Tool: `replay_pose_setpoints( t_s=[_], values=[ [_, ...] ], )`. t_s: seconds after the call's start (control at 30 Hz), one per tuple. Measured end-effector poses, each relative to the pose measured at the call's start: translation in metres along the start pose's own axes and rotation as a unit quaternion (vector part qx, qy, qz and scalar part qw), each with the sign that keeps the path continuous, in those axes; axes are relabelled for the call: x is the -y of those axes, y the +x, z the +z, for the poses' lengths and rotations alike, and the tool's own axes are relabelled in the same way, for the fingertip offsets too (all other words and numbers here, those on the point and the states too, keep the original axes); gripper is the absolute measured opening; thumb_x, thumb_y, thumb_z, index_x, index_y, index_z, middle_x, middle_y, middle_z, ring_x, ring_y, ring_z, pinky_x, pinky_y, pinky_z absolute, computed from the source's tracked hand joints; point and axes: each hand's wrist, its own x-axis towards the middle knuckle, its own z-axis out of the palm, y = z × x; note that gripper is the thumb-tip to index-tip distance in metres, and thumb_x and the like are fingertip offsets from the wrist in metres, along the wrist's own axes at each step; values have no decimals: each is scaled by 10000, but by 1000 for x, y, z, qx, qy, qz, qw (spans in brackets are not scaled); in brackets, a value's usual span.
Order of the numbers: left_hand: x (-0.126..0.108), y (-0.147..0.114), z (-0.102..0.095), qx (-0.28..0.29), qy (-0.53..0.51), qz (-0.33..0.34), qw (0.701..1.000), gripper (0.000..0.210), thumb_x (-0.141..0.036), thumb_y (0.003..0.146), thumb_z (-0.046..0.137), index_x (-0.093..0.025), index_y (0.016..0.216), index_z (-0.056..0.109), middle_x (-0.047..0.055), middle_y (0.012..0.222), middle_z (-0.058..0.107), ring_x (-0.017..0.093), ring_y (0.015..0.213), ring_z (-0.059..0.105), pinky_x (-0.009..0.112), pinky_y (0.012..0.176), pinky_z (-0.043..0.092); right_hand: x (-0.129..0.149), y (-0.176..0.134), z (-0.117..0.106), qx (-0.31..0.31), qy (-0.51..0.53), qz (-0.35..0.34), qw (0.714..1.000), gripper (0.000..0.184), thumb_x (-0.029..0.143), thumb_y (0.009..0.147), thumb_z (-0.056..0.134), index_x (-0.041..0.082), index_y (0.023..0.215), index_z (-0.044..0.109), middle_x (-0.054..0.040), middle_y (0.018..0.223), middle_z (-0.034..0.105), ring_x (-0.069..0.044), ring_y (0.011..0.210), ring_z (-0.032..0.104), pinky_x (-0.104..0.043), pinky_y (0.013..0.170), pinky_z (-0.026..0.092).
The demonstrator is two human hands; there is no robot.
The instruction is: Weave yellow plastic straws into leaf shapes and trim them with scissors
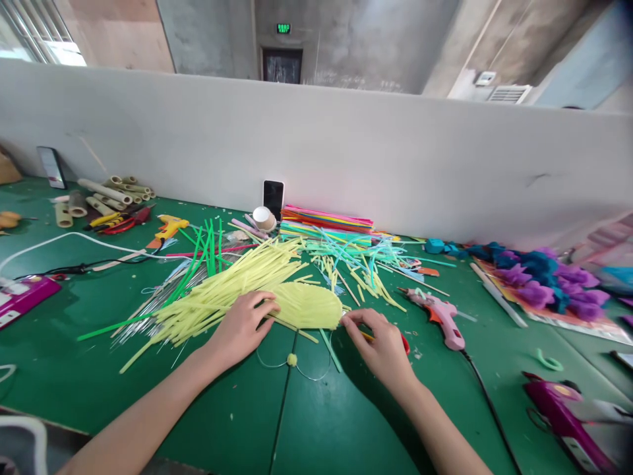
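A pale yellow, petal-shaped panel of pipe cleaners laid side by side (309,305) lies before me at mid-table. Its left end is pinched between the thumb and fingers of my left hand (246,323). At the panel's rounded right end, my right hand (378,340) has thumb and fingertips pressed together; whatever small thing they hold is hidden. Just below the panel, a yellow fuzzy ball (292,360) sits on thin curved wire. Loose yellow pipe cleaners (237,274) are heaped behind and left of my left hand. Red-handled scissors (406,344) are partly covered by my right hand.
A pink glue gun (445,318) with a black cord lies at right, a yellow one (171,227) at back left. Behind are a phone (273,196), a paper cup (264,219) and coloured pipe-cleaner bundles (329,221). Purple fuzzy flowers (537,293) lie far right.
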Motion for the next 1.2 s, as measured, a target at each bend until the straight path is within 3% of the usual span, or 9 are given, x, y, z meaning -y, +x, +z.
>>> replay_pose_setpoints(
  t_s=[0.2,0.43,0.73,0.97,1.2],
  values=[
    [-6,0,-1,8,-11,10,1000,177,-205,912,485,-225,983,646,68,1148,605,225,1099,556,409,940,443,5,-3,3,-4,61,1,998,97,306,873,556,238,909,615,-37,914,674,-199,823,626,-334,757,491],
    [-7,1,-1,12,-21,12,1000,197,-231,935,457,-226,994,645,65,1134,607,219,1091,552,399,941,439,11,-9,11,8,87,-4,996,158,278,899,500,220,1044,525,-46,877,604,-182,776,591,-315,714,493],
    [-12,0,2,21,-16,63,998,200,-274,937,469,-226,1051,626,73,1167,587,232,1133,511,431,986,407,15,-10,11,6,94,-10,996,91,259,926,450,213,998,480,-35,856,567,-165,756,546,-291,691,464],
    [-7,0,3,20,-21,53,998,199,-254,938,465,-218,1044,630,75,1168,582,229,1134,506,428,982,405,17,-10,13,-1,98,-6,995,101,238,905,461,212,1002,471,-26,843,558,-156,739,538,-276,676,460],
    [-36,4,2,52,-68,118,989,193,-311,908,536,-260,1057,647,66,1290,524,245,1259,414,442,1057,349,16,-10,16,3,100,-14,995,109,243,892,490,207,995,488,-24,831,568,-155,722,543,-279,674,463]
  ],
)
